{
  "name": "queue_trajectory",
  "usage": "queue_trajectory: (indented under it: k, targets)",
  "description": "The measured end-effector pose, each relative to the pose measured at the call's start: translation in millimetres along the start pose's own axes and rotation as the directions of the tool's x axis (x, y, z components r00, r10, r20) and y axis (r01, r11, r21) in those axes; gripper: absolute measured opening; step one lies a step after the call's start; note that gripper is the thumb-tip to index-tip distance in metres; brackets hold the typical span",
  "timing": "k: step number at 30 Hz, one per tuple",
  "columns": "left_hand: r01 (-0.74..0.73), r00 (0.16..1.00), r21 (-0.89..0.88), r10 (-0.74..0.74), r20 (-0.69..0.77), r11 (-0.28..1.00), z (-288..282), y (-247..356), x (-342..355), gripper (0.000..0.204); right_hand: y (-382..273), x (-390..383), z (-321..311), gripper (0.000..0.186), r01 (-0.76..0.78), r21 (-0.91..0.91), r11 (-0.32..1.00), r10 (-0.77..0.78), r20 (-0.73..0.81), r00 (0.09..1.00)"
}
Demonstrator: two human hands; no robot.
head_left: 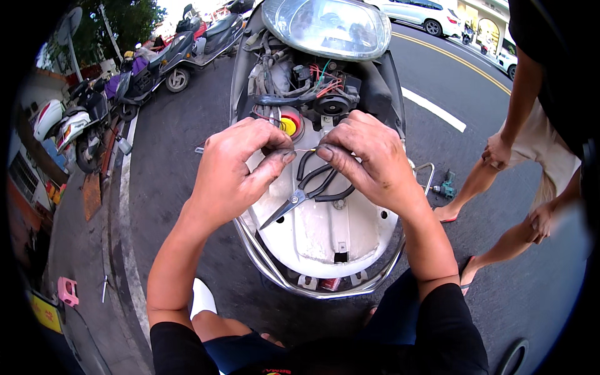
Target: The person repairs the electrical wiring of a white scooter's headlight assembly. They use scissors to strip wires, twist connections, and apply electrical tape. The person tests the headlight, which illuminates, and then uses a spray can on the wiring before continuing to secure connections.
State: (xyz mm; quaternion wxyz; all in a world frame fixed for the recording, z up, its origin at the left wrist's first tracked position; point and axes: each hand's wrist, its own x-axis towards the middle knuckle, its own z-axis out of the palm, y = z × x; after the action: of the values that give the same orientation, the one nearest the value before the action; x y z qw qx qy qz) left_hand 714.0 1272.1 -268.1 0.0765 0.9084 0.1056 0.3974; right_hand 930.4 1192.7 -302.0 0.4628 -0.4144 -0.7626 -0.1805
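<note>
A thin wire (304, 149) runs between the pinched fingertips of my two hands, held above the scooter's pale front panel (312, 240). My left hand (244, 164) is closed on one end of it, thumb against the bent fingers. Opposite, my right hand (370, 159) pinches the other end between thumb and forefinger. Long-nosed pliers (299, 197) with black handles lie on the panel just below, their tip toward the lower left. A yellow and red round part (289, 125) and a bundle of wires (328, 87) sit beyond my hands, under the headlight (328, 28).
A chrome bumper bar (269, 274) curves round the panel's near edge. To the right, a person (550, 137) leans with hands on knees, beside a teal power drill (445, 185) on the road. Parked scooters (178, 59) line the left; a pink stool (68, 292) is at lower left.
</note>
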Motion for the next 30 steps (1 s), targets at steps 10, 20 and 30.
queue_trajectory:
  k: [10,20,30]
  targets:
    - [0.051,0.987,0.365,-0.103,0.124,0.929,7,-97,105,0.038,13,3,-27,0.019,-0.236,0.603,0.762,0.449,-0.23,0.863]
    - [-0.062,0.896,0.715,-0.277,0.347,0.696,35,-109,140,0.049,37,-9,-37,0.02,-0.283,0.585,0.76,0.485,-0.221,0.846]
    - [0.196,0.964,0.229,-0.23,0.13,0.954,15,-141,136,0.032,47,-17,-45,0.019,-0.351,0.476,0.806,0.494,-0.214,0.843]
